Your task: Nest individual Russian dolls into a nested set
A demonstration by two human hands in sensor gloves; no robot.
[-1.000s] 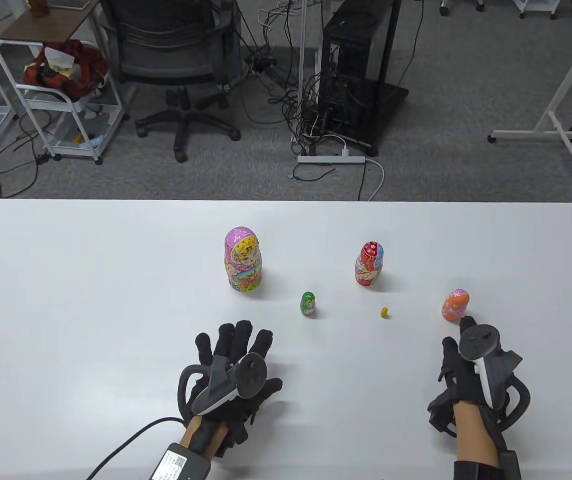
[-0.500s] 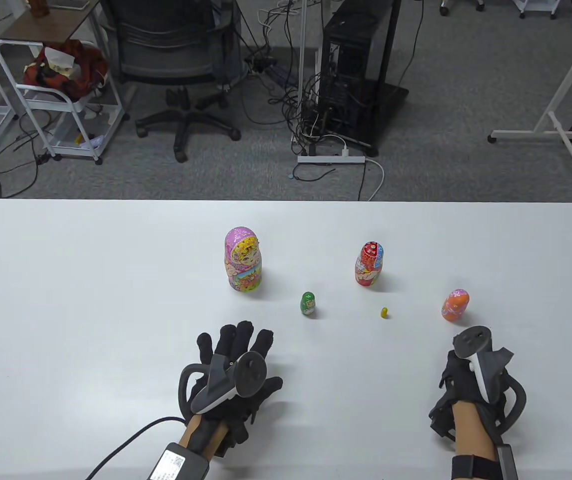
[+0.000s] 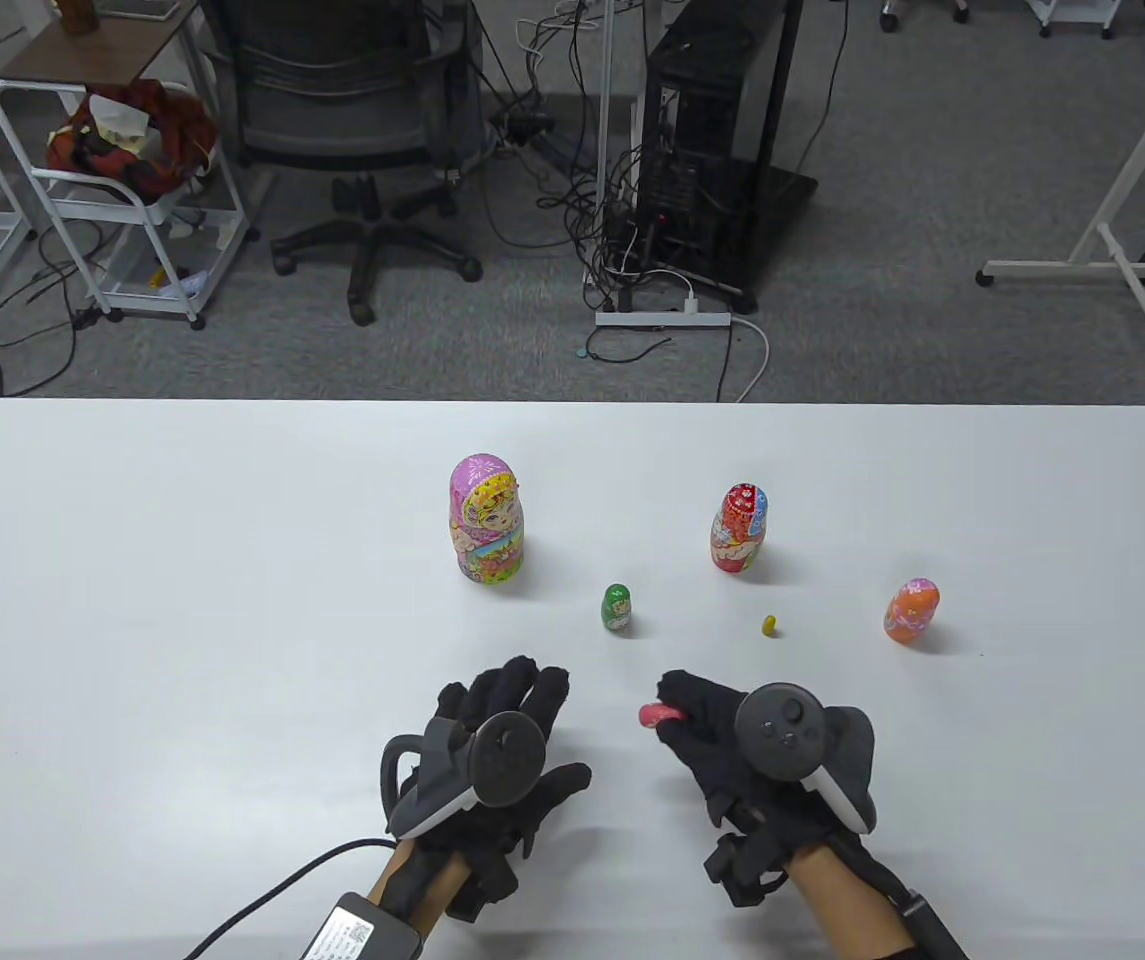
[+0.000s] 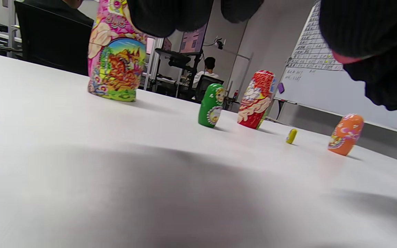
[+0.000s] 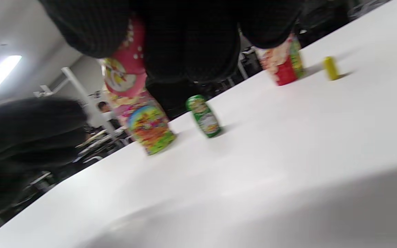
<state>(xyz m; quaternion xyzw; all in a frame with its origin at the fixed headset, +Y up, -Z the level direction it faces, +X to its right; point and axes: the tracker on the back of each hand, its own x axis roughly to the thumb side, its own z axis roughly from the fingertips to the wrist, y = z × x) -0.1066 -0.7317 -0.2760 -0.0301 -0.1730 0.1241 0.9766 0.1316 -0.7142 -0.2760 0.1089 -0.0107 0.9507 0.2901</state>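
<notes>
My right hand (image 3: 680, 708) holds a small pink doll (image 3: 654, 714) in its fingertips, low over the table's front middle; the doll also shows in the right wrist view (image 5: 124, 74). My left hand (image 3: 510, 692) is open and empty, fingers spread, just left of it. On the table stand a large pink doll (image 3: 486, 518), a red doll (image 3: 738, 528), a small green doll (image 3: 616, 607), a tiny yellow doll (image 3: 769, 626) and an orange doll (image 3: 911, 610). The left wrist view shows the green doll (image 4: 212, 105) and red doll (image 4: 257, 100) ahead.
The white table (image 3: 182, 600) ends at its far edge, with a chair, carts and cables on the floor beyond. A cable (image 3: 262, 890) runs from my left wrist off the front edge.
My right hand has moved left from beside the orange doll to the front middle, and a small pink doll now shows in its fingertips. My left hand has shifted slightly right.
</notes>
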